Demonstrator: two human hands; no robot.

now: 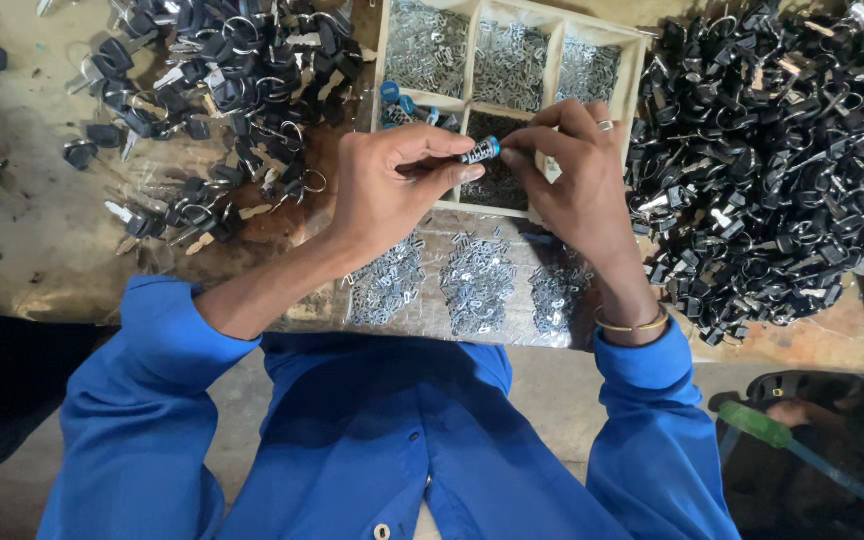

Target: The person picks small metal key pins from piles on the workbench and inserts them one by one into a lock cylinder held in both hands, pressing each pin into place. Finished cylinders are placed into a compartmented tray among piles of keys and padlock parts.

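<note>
Two hands meet over the wooden compartment tray (636, 70), pinching one small blue-and-silver lock cylinder (481, 151) between them. The left hand (387, 190) grasps it between thumb and forefinger, wrist bent inward; the right hand (572, 170) closes its fingertips on the cylinder's far end, forearm angled up from the blue sleeve (652, 430). My worry is the grip: the piece is tiny and held only by fingertips, so a slip could drop it into the dark compartment just below the hands, or among the loose silver metal clips (477, 285) lying on the desk (42, 240) just nearer the body. Heaps of black-headed keys (772, 170) crowd both sides of the hands, so a stray elbow might scatter them.
</note>
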